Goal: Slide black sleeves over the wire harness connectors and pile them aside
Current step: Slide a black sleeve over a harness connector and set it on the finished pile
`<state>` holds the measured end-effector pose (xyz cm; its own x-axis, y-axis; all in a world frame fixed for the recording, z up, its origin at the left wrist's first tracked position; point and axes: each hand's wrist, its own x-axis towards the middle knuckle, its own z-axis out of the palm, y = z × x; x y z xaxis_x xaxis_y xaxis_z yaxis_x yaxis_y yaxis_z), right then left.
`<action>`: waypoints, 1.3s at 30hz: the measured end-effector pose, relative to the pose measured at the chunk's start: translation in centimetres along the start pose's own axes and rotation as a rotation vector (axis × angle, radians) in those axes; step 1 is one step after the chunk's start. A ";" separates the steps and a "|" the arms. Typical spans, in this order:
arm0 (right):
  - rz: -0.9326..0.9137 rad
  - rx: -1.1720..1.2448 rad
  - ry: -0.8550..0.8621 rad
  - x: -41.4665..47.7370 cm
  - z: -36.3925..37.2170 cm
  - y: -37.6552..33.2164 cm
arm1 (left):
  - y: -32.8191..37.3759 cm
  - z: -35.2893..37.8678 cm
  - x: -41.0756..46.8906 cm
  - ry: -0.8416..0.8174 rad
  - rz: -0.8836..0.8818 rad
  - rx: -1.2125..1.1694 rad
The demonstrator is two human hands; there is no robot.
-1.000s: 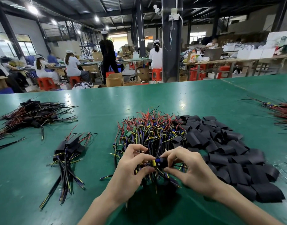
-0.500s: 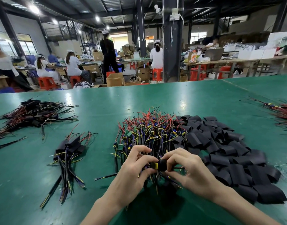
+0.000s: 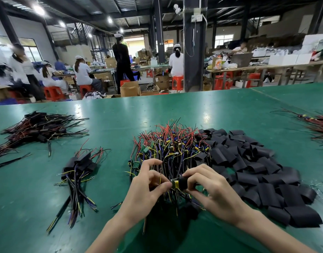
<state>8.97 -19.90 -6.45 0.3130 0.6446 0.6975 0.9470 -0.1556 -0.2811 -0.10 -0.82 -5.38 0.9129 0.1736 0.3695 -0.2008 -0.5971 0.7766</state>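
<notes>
Left hand pinching connector, right hand gripping black sleeve partly over it

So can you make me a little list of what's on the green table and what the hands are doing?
Table: green table
Left: left hand pinches a connector with a yellow part
Right: right hand holds a black sleeve against the connector
Middle: wire pile, red, yellow and blue
Right side: sleeve pile, loose and black
Left side: finished bundle, wires with sleeves on
</notes>
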 end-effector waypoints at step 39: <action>-0.006 0.061 -0.050 0.1 0.3 -1.0 | 0.4 0.8 -0.5 0.006 0.086 -0.051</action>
<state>8.04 -19.41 -6.31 0.3017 0.6821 0.6662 0.9423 -0.1067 -0.3174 -0.35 -1.76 -5.71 0.8894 0.1280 0.4388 -0.2965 -0.5692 0.7669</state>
